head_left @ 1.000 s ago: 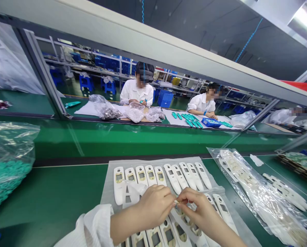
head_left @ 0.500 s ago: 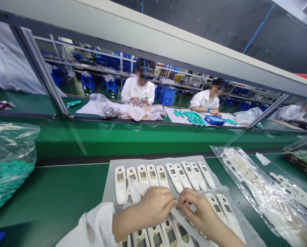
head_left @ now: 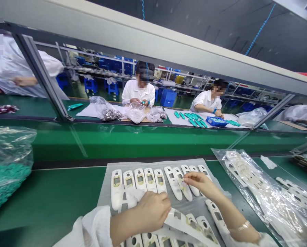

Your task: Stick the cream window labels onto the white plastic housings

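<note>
My right hand (head_left: 201, 181) is at 1 o'clock from the middle of the work, its thumb and first finger pressed together in a pinch on a small pale tab (head_left: 182, 182). The tab sits just above a white plastic casing (head_left: 186, 193) in the far row. My left hand (head_left: 153, 211) is at 7 o'clock, back toward me, fingers bent over a long white strip (head_left: 186, 223) with cut-out windows; the fingers hide the grip, so I cannot tell whether it pinches. More casings lie side by side on a grey sheet (head_left: 103, 202), which rests on a green bench (head_left: 52, 195). A thin bracelet (head_left: 242, 225) circles my right wrist. A clear bag of green parts (head_left: 6, 185) lies at 9 o'clock, and a clear bag of white pieces (head_left: 261, 195) at 3 o'clock. Across the bench at 12 o'clock, two co-workers (head_left: 139, 92) in white coats sit working, and a third co-worker's sleeve (head_left: 16, 65) shows at 10 o'clock.
</note>
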Demonstrator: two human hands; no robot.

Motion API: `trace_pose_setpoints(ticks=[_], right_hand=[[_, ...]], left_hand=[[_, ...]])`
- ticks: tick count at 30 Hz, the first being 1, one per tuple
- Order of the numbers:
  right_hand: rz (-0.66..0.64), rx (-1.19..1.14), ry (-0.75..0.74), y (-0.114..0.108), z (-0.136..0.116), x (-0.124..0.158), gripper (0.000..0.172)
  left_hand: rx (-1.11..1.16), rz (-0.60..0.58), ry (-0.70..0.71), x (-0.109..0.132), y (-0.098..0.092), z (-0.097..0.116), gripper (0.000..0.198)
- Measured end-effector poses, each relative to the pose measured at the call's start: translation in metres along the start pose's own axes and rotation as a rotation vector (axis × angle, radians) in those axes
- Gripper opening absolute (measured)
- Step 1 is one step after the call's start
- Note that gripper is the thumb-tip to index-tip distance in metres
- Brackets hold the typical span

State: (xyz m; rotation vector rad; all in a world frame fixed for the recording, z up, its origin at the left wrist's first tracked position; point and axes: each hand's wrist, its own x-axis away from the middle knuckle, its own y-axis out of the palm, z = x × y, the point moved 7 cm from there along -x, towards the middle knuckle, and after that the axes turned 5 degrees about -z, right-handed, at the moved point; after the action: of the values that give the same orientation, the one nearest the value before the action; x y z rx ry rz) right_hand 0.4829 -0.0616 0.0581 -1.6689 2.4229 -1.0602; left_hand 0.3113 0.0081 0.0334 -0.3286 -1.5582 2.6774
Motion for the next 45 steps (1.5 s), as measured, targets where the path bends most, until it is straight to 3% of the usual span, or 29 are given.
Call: trace_pose_setpoints(ticks=[4,7,11,15,22,36,45], right_hand=[[-0.116,0.133,-0.032,-0.009,0.01,-0.042,0.03],[-0.147,0.176,-0.049,-0.01,0.016,-0.066,0.03],[-0.164,0.213,-0.056,-0.006,0.028,-0.083,0.03],[-0.226,0.241,-0.063,0.0,0.038,-0.085,0.031],[-0.222,0.238,-0.073,0.0,0.038,-0.085,0.026],[-0.188,0.298,-0.076,0.003,0.034,-0.083,0.023],[-0.197,0.271,-0.054,0.002,0.034,-0.084,0.023]], left_hand=[[-0.099,-0.095,0.068,-0.025,-0.001,0.016,0.02],[-0.136,-0.172,0.034,-0.05,0.013,0.017,0.019],[-0.134,-0.165,-0.04,-0.069,0.037,0.011,0.024],[-0.136,-0.223,-0.042,-0.072,0.057,0.008,0.028],[-0.178,-0.215,-0.033,-0.072,0.071,0.003,0.028],[-0.205,-0.155,-0.014,-0.071,0.071,0.004,0.026],[-0.197,-0.207,-0.018,-0.071,0.07,0.003,0.025]])
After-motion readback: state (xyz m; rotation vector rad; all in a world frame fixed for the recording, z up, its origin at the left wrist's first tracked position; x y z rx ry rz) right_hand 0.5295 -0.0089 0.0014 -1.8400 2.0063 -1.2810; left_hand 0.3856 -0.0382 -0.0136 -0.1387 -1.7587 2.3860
